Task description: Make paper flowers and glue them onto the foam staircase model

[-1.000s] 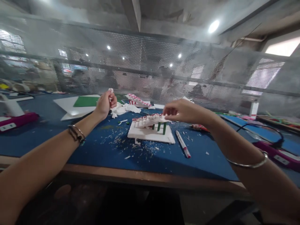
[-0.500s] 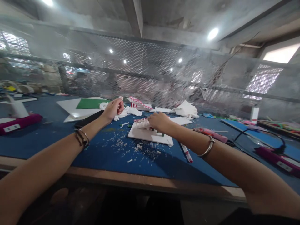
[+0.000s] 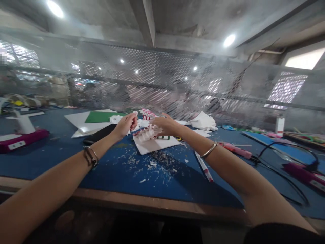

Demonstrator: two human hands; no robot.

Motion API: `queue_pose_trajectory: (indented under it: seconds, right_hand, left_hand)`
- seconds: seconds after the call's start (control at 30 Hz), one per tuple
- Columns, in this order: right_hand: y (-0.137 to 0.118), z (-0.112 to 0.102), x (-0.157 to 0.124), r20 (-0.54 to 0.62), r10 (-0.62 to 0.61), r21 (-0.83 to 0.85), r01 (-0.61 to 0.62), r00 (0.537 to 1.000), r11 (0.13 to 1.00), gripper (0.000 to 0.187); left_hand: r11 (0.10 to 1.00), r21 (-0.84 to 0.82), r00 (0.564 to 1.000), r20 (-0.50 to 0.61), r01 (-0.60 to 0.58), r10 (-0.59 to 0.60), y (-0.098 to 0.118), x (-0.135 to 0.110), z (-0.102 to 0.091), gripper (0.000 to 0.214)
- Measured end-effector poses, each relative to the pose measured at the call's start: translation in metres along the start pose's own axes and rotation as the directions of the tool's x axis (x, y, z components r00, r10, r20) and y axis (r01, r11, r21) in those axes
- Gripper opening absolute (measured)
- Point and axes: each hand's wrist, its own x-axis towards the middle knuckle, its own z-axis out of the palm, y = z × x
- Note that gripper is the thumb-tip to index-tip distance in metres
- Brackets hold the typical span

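Observation:
My left hand (image 3: 127,125) is closed in a pinch on a small white scrap (image 3: 135,113), held above the table left of the work. My right hand (image 3: 167,125) reaches over a small model with a white, ridged, red-marked top (image 3: 147,134) and green posts (image 3: 166,138). Its fingers bend onto the model's upper right side, though one sticks up; their tips are partly hidden. Under the model is a white foam-like board (image 3: 157,146) on the blue table. Behind it stands a similar model with a pink-and-white top and red posts (image 3: 146,116).
White shavings (image 3: 152,163) litter the table in front. A white stick (image 3: 203,166) and a pink glue gun (image 3: 235,149) with a black cable lie right. Left are a dark flat object (image 3: 99,134), a green sheet (image 3: 100,117) and a purple-based stand (image 3: 25,140). Crumpled white tissue (image 3: 202,121) lies behind.
The board with the model has turned and shifted slightly left, and my right hand has moved left with it. My left hand still pinches the white scrap. The camera view has shifted a little.

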Motion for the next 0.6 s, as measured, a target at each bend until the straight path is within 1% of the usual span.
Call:
queue_pose_trajectory:
  seconds: [0.07, 0.13, 0.2, 0.27, 0.33, 0.4, 0.5, 0.57, 0.6]
  right_hand:
    - [0.013, -0.009, -0.004, -0.020, 0.090, 0.063, -0.088, 0.996, 0.994, 0.049]
    - [0.029, -0.017, -0.010, -0.017, 0.206, 0.099, -0.203, 0.978, 0.974, 0.041]
    - [0.044, -0.017, -0.018, 0.062, 0.316, 0.108, -0.321, 0.947, 0.941, 0.036]
    - [0.054, -0.008, -0.026, 0.211, 0.374, 0.105, -0.402, 0.903, 0.910, 0.028]
    - [0.057, 0.008, -0.032, 0.368, 0.383, 0.098, -0.445, 0.847, 0.890, 0.026]
    - [0.056, 0.025, -0.033, 0.479, 0.381, 0.094, -0.477, 0.791, 0.874, 0.027]
    - [0.052, 0.045, -0.027, 0.576, 0.370, 0.091, -0.507, 0.729, 0.857, 0.028]
    - [0.049, 0.053, -0.021, 0.597, 0.381, 0.079, -0.523, 0.706, 0.848, 0.028]
    - [0.048, 0.055, -0.018, 0.594, 0.392, 0.072, -0.531, 0.703, 0.844, 0.028]
  left_hand:
    - [1.000, 0.017, 1.000, 0.012, -0.006, 0.006, 0.000, -0.001, 0.001, 0.034]
    - [0.999, 0.037, 1.000, 0.026, -0.012, 0.011, 0.000, -0.001, 0.003, 0.034]
    - [0.998, 0.058, 0.999, 0.046, -0.012, 0.010, -0.001, -0.002, 0.006, 0.032]
    - [0.997, 0.077, 0.997, 0.075, -0.007, 0.001, -0.004, -0.003, 0.008, 0.029]
    - [0.996, 0.092, 0.994, 0.108, -0.003, -0.007, -0.006, -0.004, 0.010, 0.027]
    - [0.994, 0.109, 0.990, 0.144, -0.007, -0.009, -0.008, -0.006, 0.012, 0.024]
    - [0.990, 0.136, 0.975, 0.222, -0.023, -0.008, -0.008, -0.010, 0.015, 0.019]
    - [0.988, 0.149, 0.958, 0.287, -0.034, -0.010, -0.007, -0.013, 0.018, 0.017]
    - [0.987, 0.155, 0.948, 0.318, -0.040, -0.011, -0.006, -0.014, 0.019, 0.016]
